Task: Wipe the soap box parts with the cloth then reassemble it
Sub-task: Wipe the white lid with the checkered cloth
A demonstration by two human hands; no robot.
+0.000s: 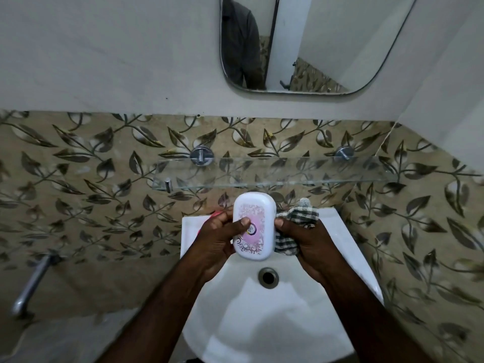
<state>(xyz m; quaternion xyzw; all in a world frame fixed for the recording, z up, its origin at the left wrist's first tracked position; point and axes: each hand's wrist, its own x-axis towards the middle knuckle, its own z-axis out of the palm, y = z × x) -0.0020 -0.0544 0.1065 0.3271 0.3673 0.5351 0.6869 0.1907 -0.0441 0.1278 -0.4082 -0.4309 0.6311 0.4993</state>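
Note:
A white soap box (253, 221) with a pink patterned lid is held over the white sink (351, 247). My left hand (220, 239) grips its left side, the thumb lying across the lid. A green-and-white checked cloth (301, 218) is bunched in my right hand (303, 244), which presses it against the box's right side. A pink thing (217, 213) peeks out behind my left hand; what it is cannot be made out.
A glass shelf (275, 171) on two chrome mounts runs along the leaf-patterned tile wall above the sink. The drain (268, 276) lies below the hands. A chrome tap (31, 286) sticks out at lower left. A mirror (301, 45) hangs above.

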